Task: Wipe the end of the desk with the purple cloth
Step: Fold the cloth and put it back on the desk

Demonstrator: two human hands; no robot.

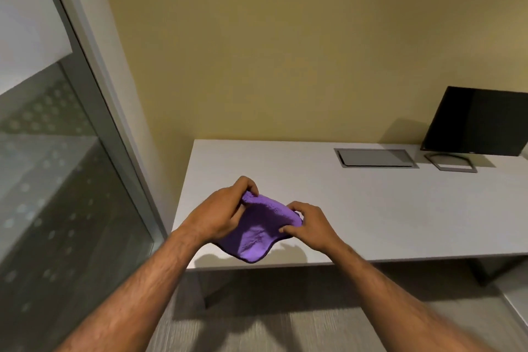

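A purple cloth [258, 233] hangs between both hands above the front left corner of a light grey desk [357, 208]. My left hand [221, 214] pinches the cloth's upper left edge. My right hand [307, 226] grips its right edge. The cloth's lower corner droops past the desk's front edge and casts a shadow on the desk. The desk's left end lies just beyond the cloth, near the wall.
A dark monitor [480, 121] on a flat stand [450, 163] sits at the far right. A recessed cable hatch [375, 158] lies in the desk beside it. A glass partition [57, 180] runs along the left. A yellow wall stands behind the desk.
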